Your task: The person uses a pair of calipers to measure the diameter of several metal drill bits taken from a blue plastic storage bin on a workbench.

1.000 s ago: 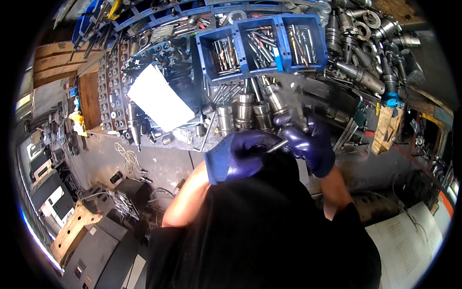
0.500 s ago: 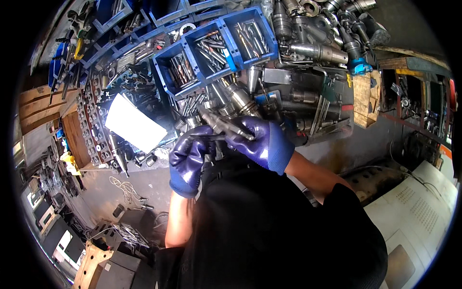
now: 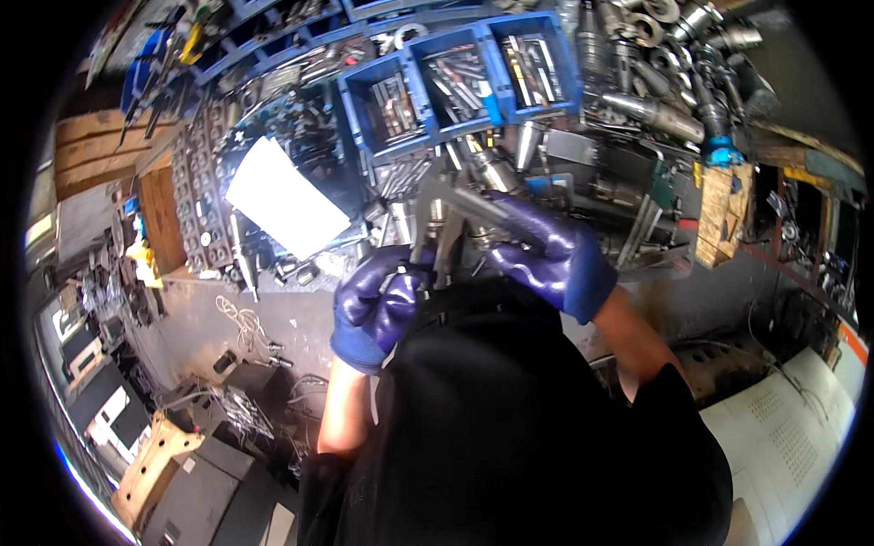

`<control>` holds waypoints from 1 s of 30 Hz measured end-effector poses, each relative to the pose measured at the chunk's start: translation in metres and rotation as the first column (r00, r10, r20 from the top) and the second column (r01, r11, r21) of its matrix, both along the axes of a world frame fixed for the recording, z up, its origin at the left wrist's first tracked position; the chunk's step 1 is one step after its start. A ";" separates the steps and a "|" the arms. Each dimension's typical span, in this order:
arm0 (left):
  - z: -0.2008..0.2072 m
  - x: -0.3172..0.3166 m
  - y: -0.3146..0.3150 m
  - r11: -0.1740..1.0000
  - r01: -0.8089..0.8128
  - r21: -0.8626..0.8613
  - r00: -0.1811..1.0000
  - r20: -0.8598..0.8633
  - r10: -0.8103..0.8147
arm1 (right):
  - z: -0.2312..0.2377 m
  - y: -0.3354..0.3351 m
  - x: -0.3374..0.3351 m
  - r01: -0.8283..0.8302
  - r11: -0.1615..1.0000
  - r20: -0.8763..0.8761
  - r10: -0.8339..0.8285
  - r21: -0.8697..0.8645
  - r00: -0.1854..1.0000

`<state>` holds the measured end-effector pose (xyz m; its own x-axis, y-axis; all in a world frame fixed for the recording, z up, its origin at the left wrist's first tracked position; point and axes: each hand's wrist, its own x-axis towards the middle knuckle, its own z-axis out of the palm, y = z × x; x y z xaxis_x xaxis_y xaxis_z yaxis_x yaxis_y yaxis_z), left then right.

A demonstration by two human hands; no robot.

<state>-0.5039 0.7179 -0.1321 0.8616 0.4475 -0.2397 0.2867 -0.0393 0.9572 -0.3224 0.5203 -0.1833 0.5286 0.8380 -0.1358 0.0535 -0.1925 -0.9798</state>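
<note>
Both my hands wear purple-coated gloves with blue cuffs. My right hand [image 3: 551, 250] is closed around the beam of a dark metal caliper [image 3: 464, 202], blurred by motion, whose jaws point down toward my left hand. The fingers of my left hand [image 3: 375, 300] are curled in a pinch beside the jaws. A small pale tip shows at those fingers, but what they hold is mostly hidden. Just beyond the hands lie loose metal cutters and tool holders [image 3: 492, 173]. Three joined blue bins [image 3: 382, 150] with drill bits and end mills stand behind them.
White paper sheets [image 3: 287, 200] lie left of my hands, over dark small parts. A rack of round collets [image 3: 196, 196] stands farther left. Heavy tool holders [image 3: 651, 114] crowd the back right, near a wooden block [image 3: 724, 214]. A pale machine cover [image 3: 792, 437] is at lower right.
My right hand has moved away to the right and turned the caliper, so its jaws now show near my left hand. The whole view has shifted, with the bench appearing farther right.
</note>
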 end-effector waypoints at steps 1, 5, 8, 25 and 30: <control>-0.005 0.001 -0.003 0.999 -0.033 0.026 0.993 0.115 0.030 | 0.001 0.002 -0.001 0.036 0.999 -0.005 -0.036 -0.022 0.999; 0.007 0.007 0.014 0.965 0.149 0.215 0.982 0.078 -0.169 | 0.016 0.008 0.002 0.138 0.990 0.129 -0.136 -0.004 0.982; 0.009 0.005 0.016 0.962 0.124 0.242 0.984 0.096 -0.151 | 0.029 0.009 0.007 0.130 0.991 0.128 -0.125 -0.039 0.984; 0.024 0.012 0.008 0.875 -0.057 0.481 0.997 0.078 0.022 | 0.066 0.021 0.006 -0.007 0.997 0.333 0.034 -0.082 0.942; 0.018 0.010 0.011 0.847 -0.045 0.529 0.991 0.133 -0.031 | 0.068 0.021 0.008 -0.028 0.996 0.363 0.057 -0.086 0.930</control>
